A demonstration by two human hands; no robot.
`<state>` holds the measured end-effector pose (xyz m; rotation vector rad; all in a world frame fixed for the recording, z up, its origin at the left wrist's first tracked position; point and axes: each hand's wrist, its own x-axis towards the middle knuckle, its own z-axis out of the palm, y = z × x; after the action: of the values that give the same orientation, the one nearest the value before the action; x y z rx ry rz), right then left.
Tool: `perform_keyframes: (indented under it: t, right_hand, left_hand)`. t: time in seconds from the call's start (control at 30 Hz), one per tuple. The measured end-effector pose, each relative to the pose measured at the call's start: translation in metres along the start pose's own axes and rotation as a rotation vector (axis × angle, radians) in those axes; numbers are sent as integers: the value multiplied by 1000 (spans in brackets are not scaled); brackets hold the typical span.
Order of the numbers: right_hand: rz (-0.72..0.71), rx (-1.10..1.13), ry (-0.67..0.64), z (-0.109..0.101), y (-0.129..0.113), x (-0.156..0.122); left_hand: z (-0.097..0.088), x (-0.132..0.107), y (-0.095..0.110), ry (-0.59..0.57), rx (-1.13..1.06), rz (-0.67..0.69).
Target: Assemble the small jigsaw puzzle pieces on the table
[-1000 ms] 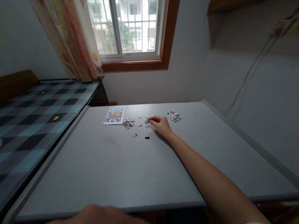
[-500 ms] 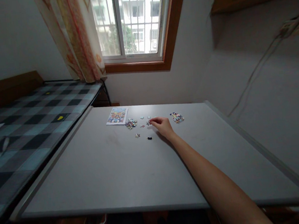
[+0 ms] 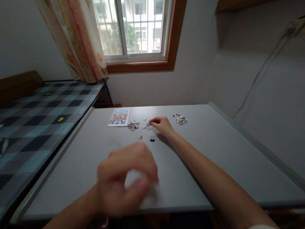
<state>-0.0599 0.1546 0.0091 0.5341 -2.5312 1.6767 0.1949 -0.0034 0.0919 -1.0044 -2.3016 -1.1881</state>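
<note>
My right hand (image 3: 162, 126) reaches over the far middle of the table, thumb and fingertips pinched on a small jigsaw piece (image 3: 147, 124). Just left of it lies a pinkish jigsaw piece (image 3: 144, 128), and a pale blue piece (image 3: 144, 119) is behind. Nearer to me are a yellowish piece (image 3: 140, 137) and a dark piece (image 3: 152, 140). My left hand (image 3: 126, 178) hangs above the near part of the table, blurred by motion, its fingers curled with a gap to the thumb and nothing visible between them.
A heap of jigsaw pieces (image 3: 133, 125) touches or nearly touches the printed picture sheet (image 3: 119, 117) at the back left. Another heap (image 3: 180, 119) lies right of my right hand. The grey table (image 3: 92, 165) adjoins a bed with a checked cover (image 3: 58, 112) on the left.
My left hand has risen from below the table's near edge to above the tabletop. My right hand has shifted slightly left, still pinching the jigsaw piece.
</note>
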Motion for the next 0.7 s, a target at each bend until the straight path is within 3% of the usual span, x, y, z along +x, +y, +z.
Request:
perform_keyframes:
  t: [0.03,0.1,0.2,0.27,0.37,0.6,0.7]
  right_hand:
    - [12,-16,-24,3,-2,4]
    - [62,-39,-56,10,-6,9]
    - [121,-74,-59,22,-7,10]
    - [116,-110,-66,28,-6,6]
    - [80,-184,-47,31,-5,-1]
    - [10,-305,2,33,-5,-8]
    - [-13,-331,16,34,-3,-10]
  left_hand:
    - [-4,39,-23,85,12,-66]
    - [-2,83,-76,120,145,-203]
    - [9,89,-149,32,345,-391]
    - [15,78,-177,11,452,-443]
    - [20,67,-192,3,537,-448]
    - [26,54,-194,-105,666,-217]
    - [27,50,-196,-125,656,-189]
